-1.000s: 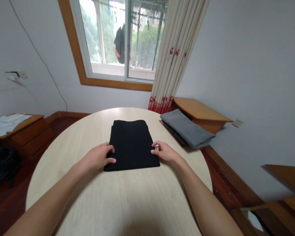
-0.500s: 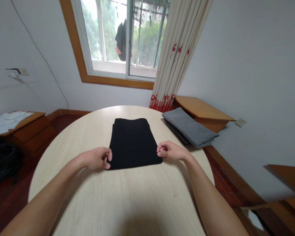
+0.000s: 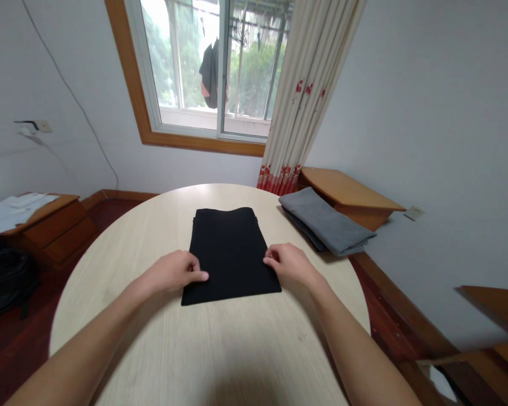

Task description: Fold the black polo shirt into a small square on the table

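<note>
A folded black garment [image 3: 231, 248] lies flat on the round pale wooden table [image 3: 237, 349], its straight edge nearest me. My left hand [image 3: 175, 272] is at the garment's left side near the lower corner, with curled fingers and the thumb resting over the black cloth. At the opposite side, my right hand [image 3: 292, 265] has its fingers bent and its thumb close to the index finger on the garment's right edge. The undersides of both hands are hidden.
A folded grey garment [image 3: 325, 217] lies at the table's right rim, partly over the edge. Behind it stands a wooden cabinet [image 3: 351, 189]. A curtain [image 3: 305, 96] hangs beside the window. On the left is a low drawer unit [image 3: 68, 225] with white cloth on it.
The black garment's near edge has come slightly towards me. My hands have shifted from its lower corners inward and a little up its sides.
</note>
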A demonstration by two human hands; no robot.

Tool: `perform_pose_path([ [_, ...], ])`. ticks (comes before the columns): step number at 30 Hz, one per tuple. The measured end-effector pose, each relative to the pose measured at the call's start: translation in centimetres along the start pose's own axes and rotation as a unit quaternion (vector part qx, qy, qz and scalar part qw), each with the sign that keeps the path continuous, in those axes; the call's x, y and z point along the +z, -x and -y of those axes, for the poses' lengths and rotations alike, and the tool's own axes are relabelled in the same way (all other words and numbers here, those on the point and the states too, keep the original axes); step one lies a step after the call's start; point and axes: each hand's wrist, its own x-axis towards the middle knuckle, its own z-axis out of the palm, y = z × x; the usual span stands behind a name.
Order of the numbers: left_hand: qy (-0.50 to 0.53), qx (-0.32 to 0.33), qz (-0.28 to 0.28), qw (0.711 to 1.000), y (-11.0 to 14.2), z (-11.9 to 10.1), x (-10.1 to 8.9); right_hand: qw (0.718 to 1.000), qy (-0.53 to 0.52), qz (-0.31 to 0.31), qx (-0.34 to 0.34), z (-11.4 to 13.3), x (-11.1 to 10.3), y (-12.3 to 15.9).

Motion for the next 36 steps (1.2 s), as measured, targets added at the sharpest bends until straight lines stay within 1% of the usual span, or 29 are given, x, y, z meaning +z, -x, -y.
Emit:
perform_pose_path([
  [1,-0.02,0.035,-0.077,0.996,-0.4,-0.7,0.6,0.997,0.015,-0.069,-0.04,1.1,0.7,-0.2],
  [2,-0.04,0.077,-0.144,0.986,-0.9,-1.3,1.4,0.99,0.019,-0.111,-0.087,2.1,1.7,-0.5],
  [3,-0.052,0.125,-0.19,0.972,-1.5,-1.7,2.4,0.983,0.021,-0.119,-0.135,2.9,2.8,-0.8],
  [4,-0.069,0.162,-0.213,0.961,-2.1,-2.0,3.5,0.979,0.031,-0.106,-0.171,3.6,4.0,-1.1],
  [5,-0.09,0.173,-0.22,0.956,-2.7,-2.1,4.6,0.977,0.044,-0.083,-0.189,4.0,5.2,-1.4],
  [7,-0.127,0.164,-0.203,0.957,-3.7,-1.8,6.5,0.98,0.066,-0.037,-0.183,4.2,7.0,-1.8],
  [8,-0.139,0.154,-0.192,0.959,-4.0,-1.4,7.2,0.982,0.073,-0.02,-0.171,4.0,7.5,-2.0],
  [10,-0.152,0.143,-0.184,0.961,-4.3,-0.6,7.8,0.986,0.077,-0.004,-0.147,3.3,7.7,-2.2],
  [13,-0.157,0.127,-0.2,0.959,-4.2,0.3,7.5,0.99,0.076,-0.003,-0.122,2.1,6.9,-2.3],
  [16,-0.153,0.089,-0.209,0.962,-4.1,1.1,6.8,0.993,0.074,-0.003,-0.089,1.4,6.1,-2.5],
  [19,-0.133,0.045,-0.216,0.966,-4.3,2.3,6.0,0.995,0.069,-0.006,-0.067,0.7,5.9,-2.8],
  [22,-0.109,0.02,-0.236,0.965,-4.7,3.8,5.3,0.997,0.063,-0.024,-0.044,-0.2,6.0,-3.0],
  [25,-0.085,0.025,-0.274,0.958,-5.2,4.8,4.6,0.997,0.052,-0.054,-0.032,-1.2,5.9,-3.2],
  [28,-0.018,0.054,-0.298,0.953,-5.7,5.2,4.0,0.995,0.038,-0.073,-0.054,-1.8,5.2,-3.4],
  [30,0.042,0.068,-0.294,0.952,-6.0,5.3,3.7,0.994,0.033,-0.069,-0.074,-1.9,4.4,-3.3],
  [32,0.083,0.066,-0.267,0.958,-6.0,5.6,3.3,0.994,0.027,-0.056,-0.093,-1.6,3.3,-3.0],
  [33,0.096,0.057,-0.238,0.965,-5.8,5.9,3.0,0.993,0.021,-0.045,-0.103,-1.5,2.7,-2.7],
  [34,0.107,0.048,-0.192,0.974,-5.4,6.2,2.7,0.993,0.012,-0.028,-0.113,-1.3,2.1,-2.3],
  [35,0.12,0.041,-0.132,0.983,-5.0,6.5,2.4,0.993,-0.003,-0.003,-0.122,-1.2,1.5,-1.9],
  [36,0.138,0.038,-0.066,0.988,-4.5,6.8,2.1,0.991,-0.024,0.035,-0.127,-1.2,0.9,-1.5],
])
